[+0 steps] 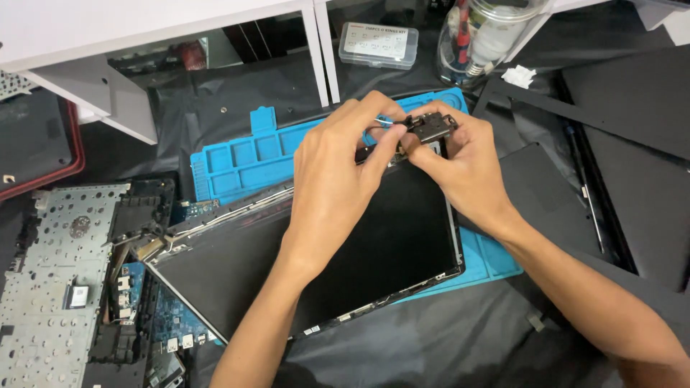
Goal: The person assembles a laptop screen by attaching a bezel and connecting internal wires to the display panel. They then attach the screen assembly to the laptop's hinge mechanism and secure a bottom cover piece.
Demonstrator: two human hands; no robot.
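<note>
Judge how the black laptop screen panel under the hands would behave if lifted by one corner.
The screen panel looks thin and wide, so it would probably flex and could crack. Its glossy face seems slippery. Both the left hand and right hand work the metal hinge at its corner, likely still tethering it.

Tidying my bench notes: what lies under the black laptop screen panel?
Under the screen panel lies a blue repair mat, showing at top and lower right. A blue circuit board peeks out lower left; the rest is covered.

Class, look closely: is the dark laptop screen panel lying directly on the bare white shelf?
No, the screen panel lies on a blue mat over black cloth, and the white shelf stands apart behind it.
</note>
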